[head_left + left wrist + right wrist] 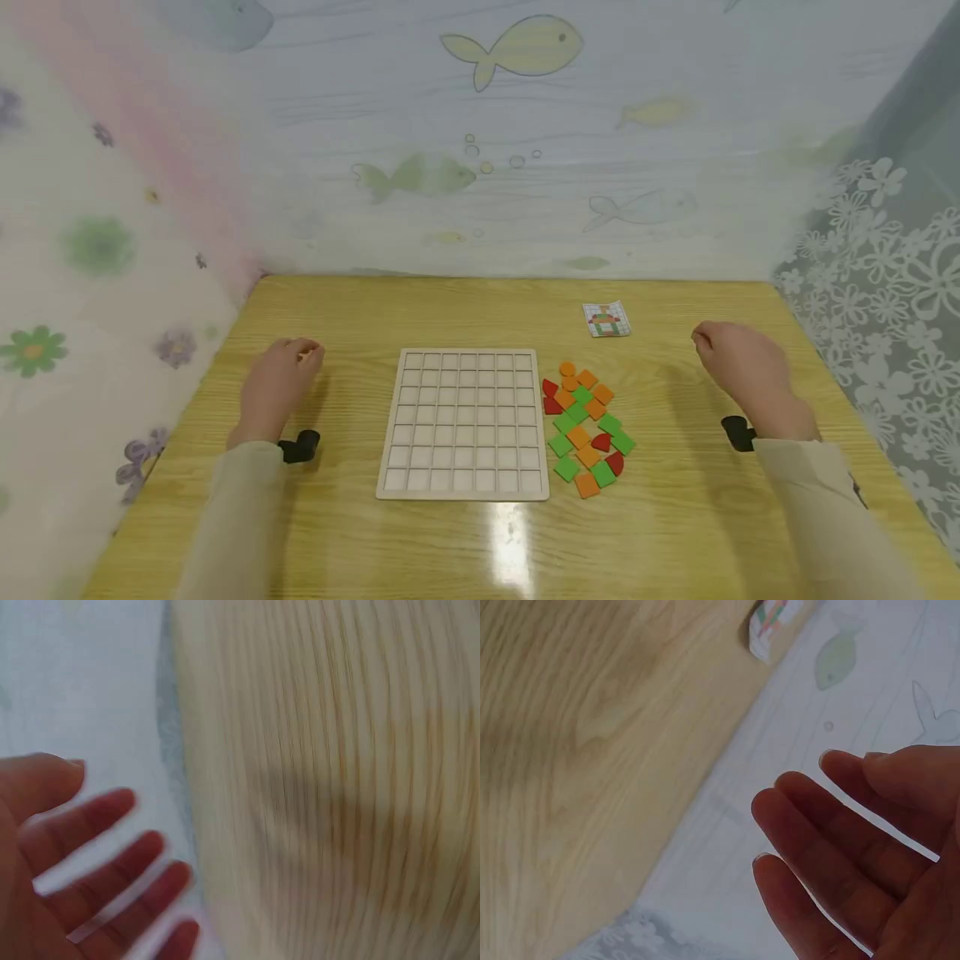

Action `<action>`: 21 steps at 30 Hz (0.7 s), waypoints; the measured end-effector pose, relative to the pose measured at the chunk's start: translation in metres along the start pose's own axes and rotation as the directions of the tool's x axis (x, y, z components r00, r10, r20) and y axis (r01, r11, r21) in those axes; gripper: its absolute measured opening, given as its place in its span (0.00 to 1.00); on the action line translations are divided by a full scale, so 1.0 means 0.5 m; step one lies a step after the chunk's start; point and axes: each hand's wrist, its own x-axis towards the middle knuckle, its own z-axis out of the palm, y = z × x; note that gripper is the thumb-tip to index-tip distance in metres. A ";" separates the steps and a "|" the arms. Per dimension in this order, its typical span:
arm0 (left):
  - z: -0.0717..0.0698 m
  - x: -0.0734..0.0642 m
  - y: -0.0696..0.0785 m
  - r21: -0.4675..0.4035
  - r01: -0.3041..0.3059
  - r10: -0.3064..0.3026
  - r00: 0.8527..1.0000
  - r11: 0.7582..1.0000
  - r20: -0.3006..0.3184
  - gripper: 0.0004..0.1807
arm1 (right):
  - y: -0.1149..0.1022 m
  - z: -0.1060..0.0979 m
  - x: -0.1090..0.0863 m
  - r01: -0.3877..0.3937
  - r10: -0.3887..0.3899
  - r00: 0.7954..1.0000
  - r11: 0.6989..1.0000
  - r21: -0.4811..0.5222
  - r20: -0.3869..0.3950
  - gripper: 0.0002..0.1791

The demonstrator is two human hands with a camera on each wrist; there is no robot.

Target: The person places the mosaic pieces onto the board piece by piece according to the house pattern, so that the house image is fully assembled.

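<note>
My left hand [276,385] is over the table left of a pale wooden grid board [463,498], its fingers loosely bent and holding nothing. In the left wrist view the fingers [112,889] are spread apart. On the far right my right hand [746,367] hangs above the table, also holding nothing, with relaxed fingers [817,855] in the right wrist view. The board's square cells hold no pieces. Beside its right edge lie several flat pieces: green squares [560,444], orange squares [587,486], orange discs [567,368] and red quarter-rounds [615,463].
A small paper card [607,319] with a coloured grid picture lies behind the pieces, near the back of the wooden table [337,533]. Fabric with fish drawings [525,167] rises behind the table, and flowered cloth [97,250] hangs at the left.
</note>
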 end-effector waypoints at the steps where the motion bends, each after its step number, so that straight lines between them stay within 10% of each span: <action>1: 0.003 -0.007 0.003 -0.025 0.034 -0.033 0.999 0.999 0.039 0.35 | -0.002 0.006 -0.003 0.008 -0.008 1.000 1.000 0.008 0.003 0.15; 8: 0.034 -0.044 0.041 -0.127 0.196 -0.167 0.963 0.972 0.212 0.32 | -0.028 0.057 -0.006 0.025 -0.048 0.991 0.983 0.183 0.124 0.16; 21: 0.090 -0.086 0.126 -0.125 0.140 -0.103 0.959 0.982 0.266 0.26 | -0.107 0.136 -0.024 0.017 -0.116 0.975 0.889 0.457 0.191 0.14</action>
